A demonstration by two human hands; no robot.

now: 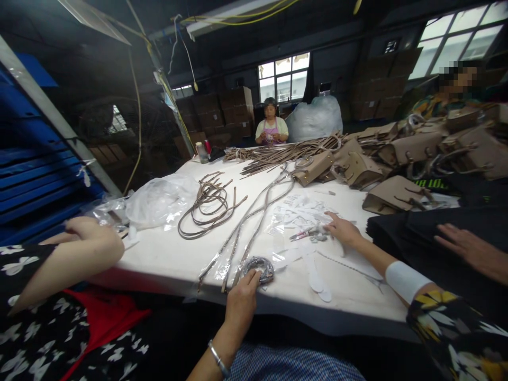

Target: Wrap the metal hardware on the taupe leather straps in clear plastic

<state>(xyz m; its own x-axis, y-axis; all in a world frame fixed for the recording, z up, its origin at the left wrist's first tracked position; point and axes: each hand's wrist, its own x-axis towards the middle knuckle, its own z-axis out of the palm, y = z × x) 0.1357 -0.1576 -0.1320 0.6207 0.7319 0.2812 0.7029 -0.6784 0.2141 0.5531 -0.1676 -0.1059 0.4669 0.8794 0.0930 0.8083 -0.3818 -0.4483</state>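
Observation:
My left hand (241, 302), with a bangle on the wrist, is closed on the near edge of a coiled bag strap (260, 269) in clear plastic wrap, at the table's front edge. My right hand (344, 229) reaches over the table from the right, fingers stretched out and partly hidden, beside scattered white paper slips (304, 209). Near its fingertips lie snips with pink handles (302, 234) and small grey pieces (318, 238). Long plastic-wrapped straps (254, 217) run from beside the coil toward the back. Left of them sits a loose bundle of brown straps (210, 206).
Crumpled clear plastic bags (159, 201) lie on the left of the white table (166, 259). Brown handbags (357, 166) pile up at the right, with more straps (286, 153) behind. A co-worker's arm (87, 243) is at left, another's hand (472, 251) at right; a person (272, 127) sits opposite.

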